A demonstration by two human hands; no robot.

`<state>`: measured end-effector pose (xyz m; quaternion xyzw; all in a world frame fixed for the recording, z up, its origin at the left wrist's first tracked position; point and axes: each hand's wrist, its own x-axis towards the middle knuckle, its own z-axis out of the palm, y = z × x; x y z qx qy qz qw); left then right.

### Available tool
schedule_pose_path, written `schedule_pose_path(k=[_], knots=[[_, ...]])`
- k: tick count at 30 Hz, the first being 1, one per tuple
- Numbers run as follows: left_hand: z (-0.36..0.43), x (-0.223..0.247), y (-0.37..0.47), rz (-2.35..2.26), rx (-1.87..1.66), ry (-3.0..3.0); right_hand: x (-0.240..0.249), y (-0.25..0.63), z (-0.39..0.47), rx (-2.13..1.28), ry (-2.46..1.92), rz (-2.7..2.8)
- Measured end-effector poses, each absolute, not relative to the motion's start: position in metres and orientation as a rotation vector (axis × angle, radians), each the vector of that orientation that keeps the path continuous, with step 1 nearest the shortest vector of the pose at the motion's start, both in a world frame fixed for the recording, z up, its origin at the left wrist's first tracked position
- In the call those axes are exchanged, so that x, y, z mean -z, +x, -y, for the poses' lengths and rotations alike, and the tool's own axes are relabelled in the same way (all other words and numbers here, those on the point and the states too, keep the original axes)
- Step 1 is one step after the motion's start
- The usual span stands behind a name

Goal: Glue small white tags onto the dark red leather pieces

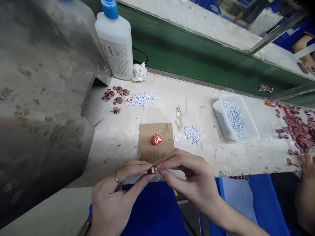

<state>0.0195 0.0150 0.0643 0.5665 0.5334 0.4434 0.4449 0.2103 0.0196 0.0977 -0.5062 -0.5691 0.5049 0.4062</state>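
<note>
Near the table's front edge, my left hand pinches a small brown and yellow plastic figure between thumb and fingertips. My right hand meets it from the other side, its thumb and finger closed on a tiny pale blue piece against the figure. The fingertips partly cover both parts. Just beyond the hands, a cardboard square lies on the table, with a shiny red cap-like dish on it. Small pale blue pieces form a pile to its right.
Brown figures and more pale blue pieces lie at the back left. Behind them stand a white bottle and crumpled tissue. A clear tub holds pale pieces. Reddish-brown parts and another person's hand are far right.
</note>
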Motion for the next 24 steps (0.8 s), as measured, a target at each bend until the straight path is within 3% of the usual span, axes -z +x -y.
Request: schedule_pose_path(k=[16,19,24], knots=[[-0.010,-0.070,0.019,-1.329,-1.180,1.384,-0.116,0.213,-0.020,-0.702,-1.153,2.074],[-0.014,-0.073,0.019,-1.316,-1.178,1.412,-0.113,0.213,-0.020,-0.791,-1.168,1.981],[-0.015,-0.072,0.021,-1.329,-1.155,1.516,-0.107,0.211,-0.020,-1.231,-1.253,1.507]])
